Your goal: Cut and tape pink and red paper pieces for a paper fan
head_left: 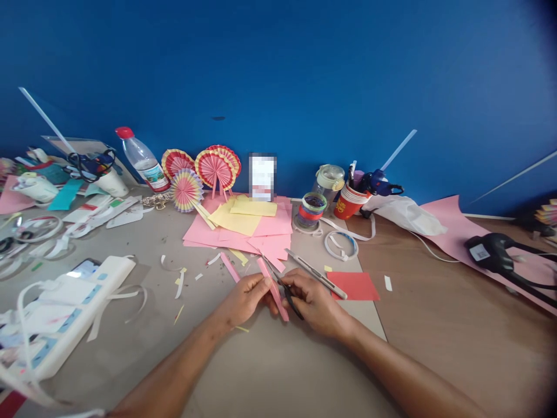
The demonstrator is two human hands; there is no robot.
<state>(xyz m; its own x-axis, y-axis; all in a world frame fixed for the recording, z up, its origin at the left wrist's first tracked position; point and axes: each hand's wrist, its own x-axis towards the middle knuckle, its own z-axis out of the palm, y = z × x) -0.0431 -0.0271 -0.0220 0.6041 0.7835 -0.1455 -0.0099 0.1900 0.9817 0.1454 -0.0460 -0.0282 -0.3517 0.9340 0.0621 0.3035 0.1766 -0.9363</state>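
My left hand (pixel 246 298) is closed on a folded pink paper strip (pixel 273 289) that lies slanted on the table between both hands. My right hand (pixel 312 299) is wrapped round the black handles of a pair of scissors (pixel 284 285), whose blades point up and left along the strip. A second pink strip (pixel 229 267) lies just left of it. Behind the hands sits a pile of pink and yellow paper sheets (pixel 246 226). Three pleated paper fans (pixel 204 171) stand against the blue wall.
A utility knife (pixel 315 274) and a red paper piece (pixel 354 285) lie right of my hands. A white power strip (pixel 73 307) sits at left. A water bottle (pixel 141 159), tape rolls (pixel 311 210), a red cup (pixel 348 201) and a black glue gun (pixel 496 253) stand farther back.
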